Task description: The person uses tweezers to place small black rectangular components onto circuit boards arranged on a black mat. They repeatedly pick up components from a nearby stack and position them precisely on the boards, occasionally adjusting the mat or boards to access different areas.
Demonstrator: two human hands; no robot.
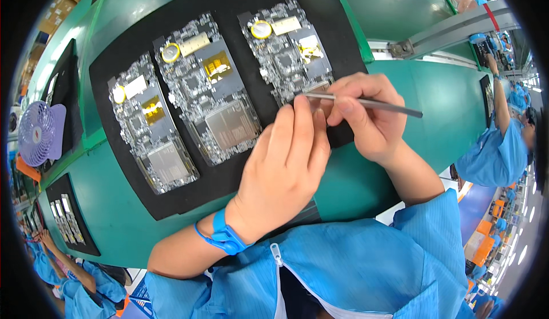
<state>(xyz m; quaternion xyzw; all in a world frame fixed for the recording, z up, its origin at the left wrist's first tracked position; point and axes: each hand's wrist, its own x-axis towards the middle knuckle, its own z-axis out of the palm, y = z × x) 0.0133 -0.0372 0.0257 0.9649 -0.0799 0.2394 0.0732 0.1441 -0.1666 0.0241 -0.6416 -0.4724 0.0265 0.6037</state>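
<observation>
Three populated circuit boards lie side by side on a black mat: a left board (137,110), a middle board (191,82) and a right board (281,50). Each carries a round yellow-rimmed cell, a pale strip and a golden patch. My right hand (372,116) is closed around slim grey tweezers (389,106), their tip at the lower end of the right board. Beside that tip, the fingers of my left hand (286,164) are bunched together over the same board end. Whatever sits under its fingertips is hidden, and so is most of its thumb.
The black mat (131,50) rests on a green bench (114,176). A purple fan (40,133) stands at the left, above another mat with boards (68,219). A metal rail (452,30) crosses the upper right. People in blue work at both sides.
</observation>
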